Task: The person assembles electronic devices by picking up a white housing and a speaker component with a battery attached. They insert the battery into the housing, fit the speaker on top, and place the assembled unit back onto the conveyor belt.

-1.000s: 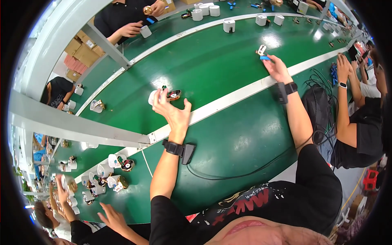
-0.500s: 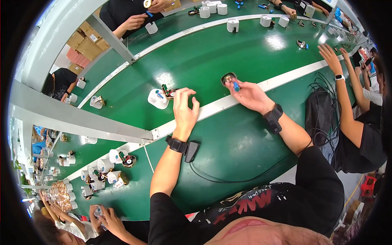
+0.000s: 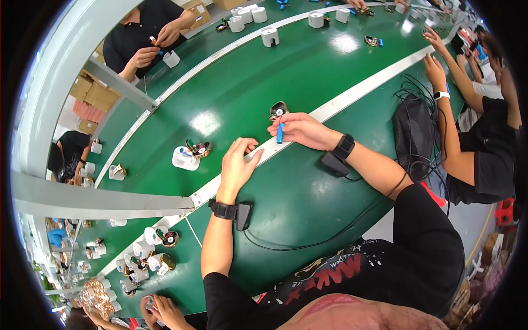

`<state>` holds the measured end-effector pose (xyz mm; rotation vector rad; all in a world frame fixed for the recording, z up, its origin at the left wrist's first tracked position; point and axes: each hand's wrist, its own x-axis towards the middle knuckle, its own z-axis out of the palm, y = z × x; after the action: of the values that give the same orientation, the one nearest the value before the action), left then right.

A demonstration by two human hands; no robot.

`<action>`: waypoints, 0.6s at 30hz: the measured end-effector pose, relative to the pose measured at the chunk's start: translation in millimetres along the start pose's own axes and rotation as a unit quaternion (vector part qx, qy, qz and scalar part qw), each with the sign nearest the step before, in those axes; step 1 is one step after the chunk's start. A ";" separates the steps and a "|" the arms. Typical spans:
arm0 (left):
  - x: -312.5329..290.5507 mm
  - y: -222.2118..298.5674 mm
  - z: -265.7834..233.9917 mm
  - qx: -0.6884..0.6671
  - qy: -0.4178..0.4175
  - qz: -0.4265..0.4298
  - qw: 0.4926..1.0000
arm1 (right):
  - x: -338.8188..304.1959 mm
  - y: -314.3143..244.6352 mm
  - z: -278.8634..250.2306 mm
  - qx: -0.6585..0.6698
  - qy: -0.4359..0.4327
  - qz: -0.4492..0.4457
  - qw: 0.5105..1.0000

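Observation:
My right hand [image 3: 308,131] is closed at the white rail around a small assembly. Its round dark-and-gold part [image 3: 279,108] sticks out beyond the fingertips, and a blue cylindrical battery [image 3: 280,133] hangs below them. The fingers hide how the two are joined. Resting by the rail to the left, my left hand [image 3: 236,165] has loosely bent fingers, its thumb apart, and nothing visible in it. Beyond it, a white plastic housing [image 3: 185,158] lies on the green belt. A round part [image 3: 203,149] with a green board and wires is beside that housing.
Several white housings with round parts [image 3: 148,253] cluster on the left. A grey metal post [image 3: 110,197] crosses there. Across the belt a person [image 3: 146,41] handles a small part. Black cables and a dark bag [image 3: 413,137] lie at the right, near another person's arms.
My right hand has moved nearer my left, and the battery now hangs below its fingers. The left hand now sits farther from the white housing. The whole view has shifted.

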<state>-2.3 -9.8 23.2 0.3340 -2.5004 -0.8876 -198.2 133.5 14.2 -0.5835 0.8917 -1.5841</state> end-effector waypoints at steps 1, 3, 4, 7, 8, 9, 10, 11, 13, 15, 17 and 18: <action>1.6 -1.6 2.4 -0.003 0.000 -0.025 1.000 | -0.7 -0.3 -3.7 0.028 -0.005 -0.001 1.000; 3.2 -3.9 5.3 -0.005 0.003 -0.079 0.997 | -2.6 0.5 -7.7 0.017 -0.005 0.000 1.000; 4.6 -4.2 5.8 -0.001 0.001 -0.079 0.997 | -2.4 1.0 -8.0 0.003 -0.009 0.005 1.000; 21.5 -8.4 11.8 -0.026 -0.030 -0.190 0.981 | -0.6 -3.1 -15.9 -0.016 -0.005 -0.005 1.000; 28.6 -11.8 12.0 -0.022 -0.029 -0.194 0.980 | 2.7 -4.5 -17.8 -0.022 -0.004 -0.016 1.000; 42.1 -16.3 13.6 -0.066 -0.032 -0.154 0.985 | 5.9 -7.5 -20.9 -0.029 -0.002 -0.027 0.999; 56.8 -21.1 15.4 -0.112 -0.035 -0.113 0.987 | 7.8 -14.2 -25.5 -0.026 -0.005 -0.025 0.999; 74.0 -25.2 17.8 -0.109 -0.033 -0.115 0.987 | 9.1 -24.7 -32.8 -0.160 0.073 -0.074 0.982; 118.3 -31.6 26.8 -0.120 -0.026 -0.079 0.989 | 6.7 -36.9 -47.8 -0.292 0.150 -0.124 0.937; 167.8 -45.1 40.0 -0.103 -0.013 -0.071 0.992 | 3.9 -42.8 -67.5 -0.248 0.210 -0.157 0.933; 215.0 -62.2 56.5 -0.086 -0.001 -0.061 0.994 | 5.5 -42.5 -80.7 -0.225 0.243 -0.177 0.927; 238.8 -73.1 61.2 -0.010 0.054 -0.029 0.998 | 7.7 -36.6 -76.0 -0.283 0.217 -0.186 0.916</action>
<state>-233.8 -121.4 16.1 0.4378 -2.3927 -0.8933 -280.6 144.9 -1.6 -0.8616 1.6867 -1.8345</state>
